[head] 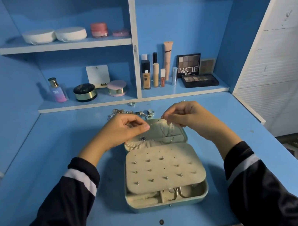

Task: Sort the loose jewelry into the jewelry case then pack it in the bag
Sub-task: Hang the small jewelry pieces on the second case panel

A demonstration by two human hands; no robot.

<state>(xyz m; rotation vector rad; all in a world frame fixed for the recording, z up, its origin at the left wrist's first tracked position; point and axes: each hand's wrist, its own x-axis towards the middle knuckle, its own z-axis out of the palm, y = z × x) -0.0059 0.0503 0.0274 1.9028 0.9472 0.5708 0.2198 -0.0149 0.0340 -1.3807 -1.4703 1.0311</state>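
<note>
Head view: at the middle of the desk (74,162), the open jewelry case (169,203) holds stud earrings (151,180) on its panel and hoops (175,194) in its front compartment, while the left hand (125,130) and right hand (185,117) pinch a thin chain (170,129) over its lid.

Dim bluish light, edges warped.

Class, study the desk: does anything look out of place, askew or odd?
One ring lies alone by the shelf, apart from the loose jewelry heaped behind the jewelry case, so it is easily overlooked. Nothing looks spilled or damaged.
</note>
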